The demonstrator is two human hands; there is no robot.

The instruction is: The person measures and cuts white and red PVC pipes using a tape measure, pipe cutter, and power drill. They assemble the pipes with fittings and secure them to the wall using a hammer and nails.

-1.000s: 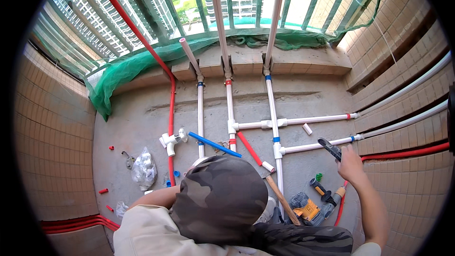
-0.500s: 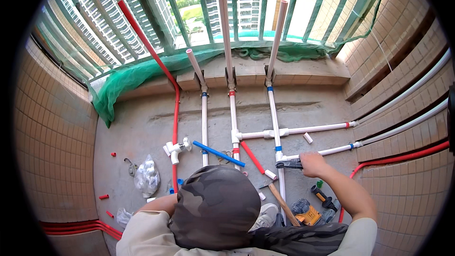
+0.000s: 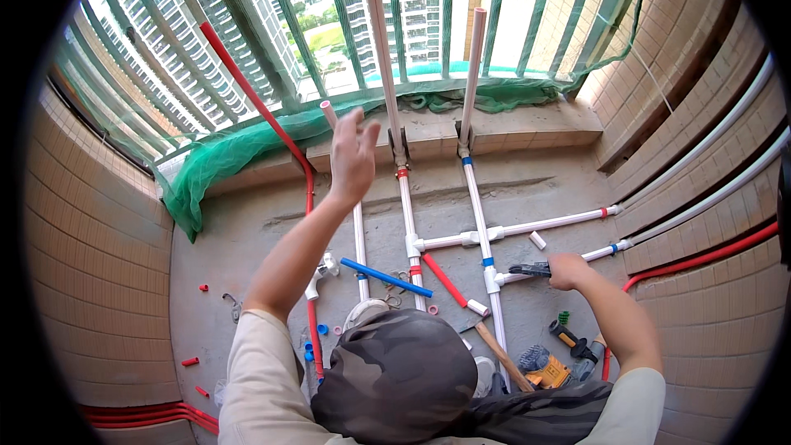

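Note:
My left hand is raised with its fingers stretched apart and nothing visible in them. It is nearest to a short upright white pipe, part of which it hides. In my right hand is a dark pliers-like tool, its tip pointing left. That tip sits by a white tee fitting on a blue-banded pipe; whether they touch I cannot tell. A loose blue pipe lies across the white pipes. Beside it a red pipe piece rests on the floor.
A wooden-handled hammer and a yellow-and-black power tool lie at the lower right. A bent red pipe stands on the left. Green netting hangs along the railing. Red pipe scraps dot the floor. A camouflage cap hides the lower middle.
My left hand has come out from behind the cap and swung up and forward over the pipes. My right hand has shifted slightly right with the tool, which has drawn away from the tee.

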